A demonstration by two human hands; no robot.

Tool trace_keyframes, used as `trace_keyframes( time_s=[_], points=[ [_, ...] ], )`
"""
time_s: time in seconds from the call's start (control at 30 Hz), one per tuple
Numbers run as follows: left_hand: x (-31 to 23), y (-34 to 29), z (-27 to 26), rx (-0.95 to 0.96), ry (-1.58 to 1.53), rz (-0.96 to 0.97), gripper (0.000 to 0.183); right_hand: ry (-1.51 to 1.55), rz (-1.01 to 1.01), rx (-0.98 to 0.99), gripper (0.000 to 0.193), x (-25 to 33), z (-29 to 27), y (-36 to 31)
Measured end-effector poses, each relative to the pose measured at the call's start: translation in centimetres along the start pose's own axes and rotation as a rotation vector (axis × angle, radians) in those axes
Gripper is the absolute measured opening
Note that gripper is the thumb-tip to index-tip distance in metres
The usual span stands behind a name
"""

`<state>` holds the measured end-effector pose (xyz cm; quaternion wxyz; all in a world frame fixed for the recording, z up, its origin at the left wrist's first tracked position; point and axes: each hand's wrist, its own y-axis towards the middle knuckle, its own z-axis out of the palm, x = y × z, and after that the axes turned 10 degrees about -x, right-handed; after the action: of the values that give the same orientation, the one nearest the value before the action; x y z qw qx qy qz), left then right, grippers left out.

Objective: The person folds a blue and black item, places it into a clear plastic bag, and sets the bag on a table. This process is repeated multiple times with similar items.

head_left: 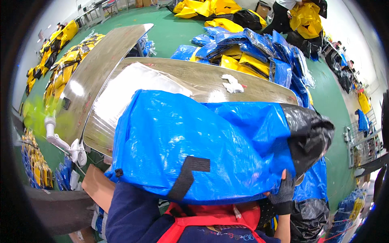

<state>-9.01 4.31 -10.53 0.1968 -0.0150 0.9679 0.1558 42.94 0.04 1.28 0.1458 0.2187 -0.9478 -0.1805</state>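
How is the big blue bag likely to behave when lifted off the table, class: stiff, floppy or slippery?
Probably floppy: the blue bag sags and creases over the table. Likely slippery, since its surface shines. The right hand grips from beneath, hinting at bulk.

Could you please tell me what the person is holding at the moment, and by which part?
The big blue bag, gripped by the gloved right hand at its lower edge near the black end; the left hand is hidden.
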Motion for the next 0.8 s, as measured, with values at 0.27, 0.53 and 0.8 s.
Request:
trace_keyframes(
  time_s=[0.27, 0.53, 0.8],
  points=[
    [1.1, 1.0, -3.8, 0.017, -0.312, -0.237, 0.049, 0.091, -0.880, 0.554, 0.073, 7.6, 7.0, 3.8],
    [8.9, -4.2, -12.2, 0.237, -1.012, -0.802, 0.048, 0.373, -0.635, 0.870, 0.076, 7.3, 4.5, 4.6],
    [4.0, -8.1, -17.4, -0.052, -1.568, -1.086, 0.049, -0.242, -0.387, 0.137, 0.056, -7.3, 1.1, 27.4]
  ],
)
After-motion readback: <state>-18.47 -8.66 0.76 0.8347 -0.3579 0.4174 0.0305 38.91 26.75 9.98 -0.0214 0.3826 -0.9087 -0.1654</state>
